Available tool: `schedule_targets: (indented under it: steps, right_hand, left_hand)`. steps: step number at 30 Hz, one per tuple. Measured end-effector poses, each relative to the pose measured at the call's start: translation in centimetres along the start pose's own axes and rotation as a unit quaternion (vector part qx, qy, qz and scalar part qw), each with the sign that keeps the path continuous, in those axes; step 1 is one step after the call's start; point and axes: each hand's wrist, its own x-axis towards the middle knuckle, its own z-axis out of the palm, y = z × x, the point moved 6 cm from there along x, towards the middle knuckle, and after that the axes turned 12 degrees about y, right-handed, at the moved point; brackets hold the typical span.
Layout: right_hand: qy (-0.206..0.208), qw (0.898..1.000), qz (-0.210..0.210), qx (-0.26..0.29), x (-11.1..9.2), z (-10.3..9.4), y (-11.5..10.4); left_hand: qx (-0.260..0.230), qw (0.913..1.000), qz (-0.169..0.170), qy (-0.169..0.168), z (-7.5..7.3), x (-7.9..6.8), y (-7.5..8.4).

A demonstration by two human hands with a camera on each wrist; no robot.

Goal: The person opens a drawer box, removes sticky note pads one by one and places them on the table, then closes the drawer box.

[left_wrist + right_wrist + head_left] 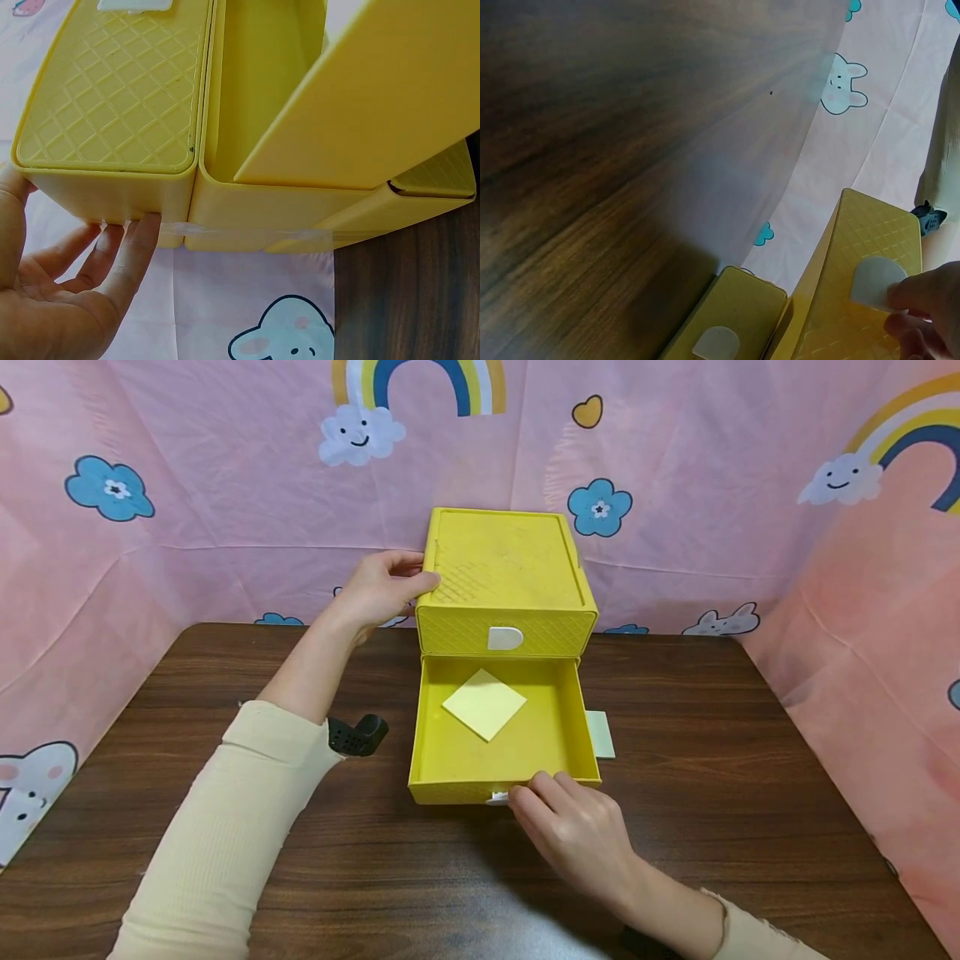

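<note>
A yellow drawer cabinet (510, 560) stands against the cloth, its upper drawer closed and the drawer (517, 760) below pulled out. My left hand (382, 589) rests on the cabinet's upper left edge, thumb on top. In the left wrist view, the fingertips (148, 225) press the side wall. My right hand (581, 831) pinches the white handle (874, 283) of the pulled-out drawer between thumb and fingers. Inside that drawer lies a pale yellow square of sticky notes (484, 704), turned cornerwise.
A pale green note (601, 734) shows to the right of the open drawer, partly hidden by it. A lower closed drawer (739, 307) with its own white handle sits underneath. The dark wooden table (720, 760) is bordered by pink patterned cloth (675, 468).
</note>
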Motion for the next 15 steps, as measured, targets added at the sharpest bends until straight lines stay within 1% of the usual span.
schedule_targets:
  steps: [5,15]
  right_hand:
    - [-0.002,1.000,-0.006,0.003,-0.16,-0.22,-0.29]
    - [0.000,1.000,-0.017,0.002,-0.16,-0.48,-0.78]
  left_hand:
    - [0.002,1.0000,0.001,0.000,-0.01,-0.04,-0.01]
    - [-0.009,0.9999,0.005,-0.003,0.10,-0.07,0.03]
